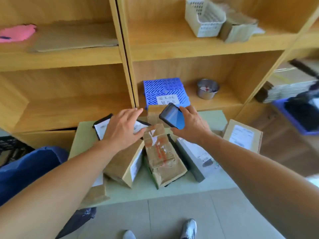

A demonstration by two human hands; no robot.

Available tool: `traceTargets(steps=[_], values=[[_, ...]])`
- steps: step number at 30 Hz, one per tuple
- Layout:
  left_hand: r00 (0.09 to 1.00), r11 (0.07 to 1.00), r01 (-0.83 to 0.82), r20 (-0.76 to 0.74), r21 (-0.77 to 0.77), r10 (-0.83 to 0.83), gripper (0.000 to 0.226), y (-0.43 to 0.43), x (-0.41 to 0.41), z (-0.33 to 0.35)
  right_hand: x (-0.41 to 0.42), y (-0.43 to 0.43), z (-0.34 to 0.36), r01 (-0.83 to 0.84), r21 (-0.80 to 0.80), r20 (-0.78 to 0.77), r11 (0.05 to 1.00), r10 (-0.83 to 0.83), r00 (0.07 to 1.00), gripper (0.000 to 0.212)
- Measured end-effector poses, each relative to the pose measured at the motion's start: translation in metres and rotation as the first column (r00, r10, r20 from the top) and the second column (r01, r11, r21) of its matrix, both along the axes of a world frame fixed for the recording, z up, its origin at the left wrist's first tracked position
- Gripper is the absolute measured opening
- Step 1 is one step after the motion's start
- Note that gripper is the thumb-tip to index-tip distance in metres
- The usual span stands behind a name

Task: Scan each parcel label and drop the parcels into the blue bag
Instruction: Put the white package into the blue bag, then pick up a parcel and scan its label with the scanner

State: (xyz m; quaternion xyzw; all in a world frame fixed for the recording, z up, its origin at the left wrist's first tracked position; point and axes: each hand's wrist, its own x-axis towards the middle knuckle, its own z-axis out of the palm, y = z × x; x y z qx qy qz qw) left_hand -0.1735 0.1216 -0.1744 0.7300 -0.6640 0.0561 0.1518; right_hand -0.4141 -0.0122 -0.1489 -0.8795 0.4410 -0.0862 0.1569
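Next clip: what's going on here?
A person stands at a table piled with parcels. The right hand holds a phone over them, while the left hand, fingers straight, reaches over a black parcel. The blue bag sits at the table's left.

The table [215, 118] stands in front of the shelf [172, 52]. Take the taped parcel [162, 157] in the middle of the table as the clock's centre. A leaning box [124, 166] is just beside it at 9 o'clock. A flat parcel [101, 128] lies at 10 o'clock, under the left hand [120, 128]. A far box [154, 114] stands at 12 o'clock, behind the phone [172, 117] (the right hand [191, 126] holds it above the pile). A thin parcel [191, 157] lies just beside at 3 o'clock. A side box [242, 135] sits at the table's edge at 2 o'clock. The bag [25, 169] is off the table at 9 o'clock. On the shelf at 12 o'clock sit a crate [165, 90] and, right of it, a cup [208, 88].
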Motion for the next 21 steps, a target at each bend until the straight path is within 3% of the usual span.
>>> traceTargets(steps=[6,11,21], values=[[0.985,0.986,0.166,-0.036,-0.012,-0.166,0.073,-0.102,-0.111,-0.007,-0.121,-0.055,-0.007,0.209,-0.002,0.031,0.978,-0.209,0.977,0.087],[0.934,0.945,0.328,-0.153,0.002,-0.324,0.07,-0.167,-0.2,-0.039,-0.214,-0.077,-0.024,0.362,-0.015,-0.009,0.932,-0.362,0.932,0.087],[0.864,0.851,0.492,-0.222,0.183,-0.452,0.065,-0.206,-0.344,-0.096,-0.317,-0.088,-0.076,0.595,0.06,-0.069,0.801,-0.592,0.803,0.078]])
